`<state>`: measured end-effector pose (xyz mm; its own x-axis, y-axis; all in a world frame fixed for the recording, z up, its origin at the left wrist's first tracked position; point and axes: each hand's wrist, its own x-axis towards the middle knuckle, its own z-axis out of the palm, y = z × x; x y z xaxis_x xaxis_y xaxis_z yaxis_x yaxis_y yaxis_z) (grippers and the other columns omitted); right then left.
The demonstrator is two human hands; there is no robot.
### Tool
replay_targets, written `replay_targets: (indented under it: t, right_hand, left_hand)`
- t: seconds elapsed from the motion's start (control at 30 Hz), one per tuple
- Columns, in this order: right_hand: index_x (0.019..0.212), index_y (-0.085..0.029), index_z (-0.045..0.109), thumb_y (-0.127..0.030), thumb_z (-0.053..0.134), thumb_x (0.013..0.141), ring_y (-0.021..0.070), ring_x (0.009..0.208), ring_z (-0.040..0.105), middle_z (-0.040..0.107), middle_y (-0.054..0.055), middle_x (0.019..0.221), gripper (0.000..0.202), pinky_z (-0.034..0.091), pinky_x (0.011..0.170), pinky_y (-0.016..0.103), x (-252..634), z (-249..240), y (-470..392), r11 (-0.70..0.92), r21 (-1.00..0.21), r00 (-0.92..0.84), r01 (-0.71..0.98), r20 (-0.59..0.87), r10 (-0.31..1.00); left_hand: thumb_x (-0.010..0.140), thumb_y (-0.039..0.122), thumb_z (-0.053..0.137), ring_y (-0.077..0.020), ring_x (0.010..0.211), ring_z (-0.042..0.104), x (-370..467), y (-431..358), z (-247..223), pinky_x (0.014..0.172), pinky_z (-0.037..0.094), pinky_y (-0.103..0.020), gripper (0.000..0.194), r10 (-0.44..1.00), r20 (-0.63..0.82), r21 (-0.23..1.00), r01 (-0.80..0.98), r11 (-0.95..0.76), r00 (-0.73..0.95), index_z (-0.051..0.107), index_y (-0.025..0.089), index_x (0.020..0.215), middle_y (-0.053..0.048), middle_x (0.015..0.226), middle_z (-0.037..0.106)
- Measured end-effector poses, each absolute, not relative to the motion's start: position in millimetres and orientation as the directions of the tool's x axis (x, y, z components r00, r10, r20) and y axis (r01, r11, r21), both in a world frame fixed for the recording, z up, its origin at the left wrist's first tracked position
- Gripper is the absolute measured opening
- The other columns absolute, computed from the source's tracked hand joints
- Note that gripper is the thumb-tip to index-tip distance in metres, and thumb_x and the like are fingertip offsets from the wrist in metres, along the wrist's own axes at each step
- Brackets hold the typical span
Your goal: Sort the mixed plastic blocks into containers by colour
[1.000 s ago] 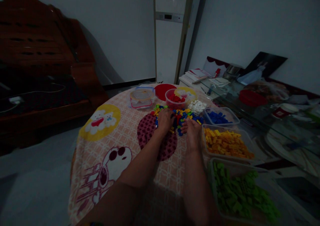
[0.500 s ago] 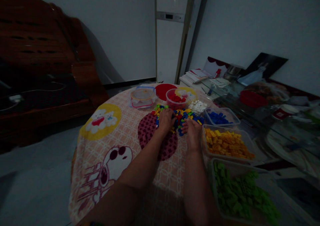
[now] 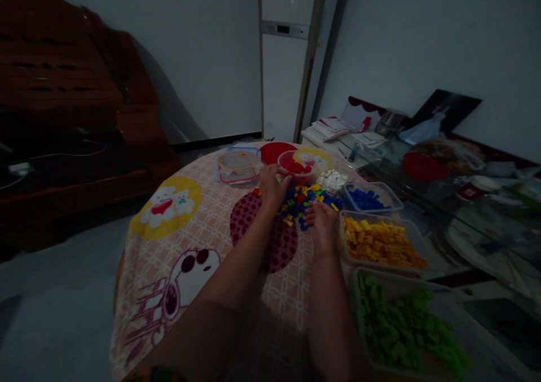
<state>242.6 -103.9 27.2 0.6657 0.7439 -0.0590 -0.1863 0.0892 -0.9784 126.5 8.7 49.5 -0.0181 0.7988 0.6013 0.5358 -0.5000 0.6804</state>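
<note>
A mixed pile of small plastic building bricks (image 3: 301, 200) in blue, yellow, green and red lies on the tablecloth. My left hand (image 3: 271, 187) is over the pile's far left side, its thumb and fingers apart near the rim of a round clear tub (image 3: 295, 180) with red bricks inside. No brick shows in that hand. At the pile's near right edge is my right hand (image 3: 324, 220), its fingers loosely bent and apart, pointing left among the bricks. Its palm is hidden.
White bricks (image 3: 332, 180) are heaped behind the pile. Along the right stand clear boxes of blue bricks (image 3: 367, 199), yellow bricks (image 3: 382, 241) and green bricks (image 3: 401, 320). Lidded containers (image 3: 237, 165) sit at the back left. A cluttered glass table (image 3: 426, 193) adjoins on the right.
My left hand has moved from the middle of the pile away from me and slightly left, to beside the red-brick tub. My right hand stays at the pile's edge.
</note>
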Motion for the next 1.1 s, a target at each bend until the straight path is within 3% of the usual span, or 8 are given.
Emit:
replay_targets:
  t: [0.33,0.57,0.8,0.97,1.1]
  right_hand:
    - [0.071,-0.017,0.067,-0.039,0.063,0.072,0.0107,0.037,0.053,0.062,-0.003,0.054,0.022,0.039,0.033,0.021,243.9,21.4,-102.1,0.097,-0.979,0.655,-0.180,-0.046,0.754]
    - [0.071,-0.017,0.066,-0.040,0.062,0.070,0.0110,0.037,0.053,0.062,-0.003,0.054,0.023,0.039,0.033,0.021,242.1,23.4,-102.1,0.070,-0.980,0.653,-0.184,-0.068,0.754]
    - [0.075,-0.016,0.068,-0.042,0.063,0.071,0.0109,0.038,0.054,0.063,-0.003,0.055,0.027,0.040,0.033,0.020,242.4,19.5,-102.7,0.084,-0.982,0.639,-0.171,-0.046,0.768]
    - [0.075,-0.016,0.068,-0.043,0.065,0.072,0.0107,0.038,0.054,0.063,-0.002,0.056,0.027,0.040,0.034,0.020,241.7,21.9,-103.9,0.078,-0.983,0.641,-0.166,-0.048,0.766]
    - [0.074,-0.017,0.068,-0.042,0.062,0.072,0.0108,0.039,0.055,0.063,-0.002,0.056,0.026,0.041,0.035,0.021,241.2,23.1,-104.8,0.072,-0.983,0.634,-0.166,-0.050,0.772]
  left_hand:
    - [0.080,0.018,0.069,-0.0317,0.132,0.052,140.2,42.2,52.9,0.116,0.035,-0.049,0.013,0.815,0.573,0.701,0.567,-0.432,-0.088,0.066,0.018,0.092,-0.017,0.131,0.063]
    - [0.084,0.015,0.058,-0.0285,0.124,0.057,117.9,17.0,29.2,0.113,0.039,-0.045,0.011,0.796,0.601,0.666,0.596,-0.449,-0.072,0.067,0.019,0.089,-0.015,0.123,0.066]
    - [0.086,0.020,0.059,-0.0291,0.106,0.061,118.7,8.5,25.5,0.100,0.045,-0.044,0.014,0.873,0.484,0.575,0.730,-0.369,0.061,0.072,0.023,0.090,-0.010,0.099,0.071]
    - [0.085,0.018,0.060,-0.0328,0.115,0.056,123.7,8.3,20.5,0.101,0.043,-0.049,0.028,0.856,0.485,0.514,0.733,-0.446,0.181,0.075,0.024,0.107,-0.012,0.115,0.070]
    - [0.082,0.015,0.062,-0.0340,0.116,0.055,123.2,11.4,17.8,0.102,0.041,-0.053,0.030,0.857,0.463,0.503,0.730,-0.464,0.226,0.076,0.026,0.106,-0.012,0.116,0.069]
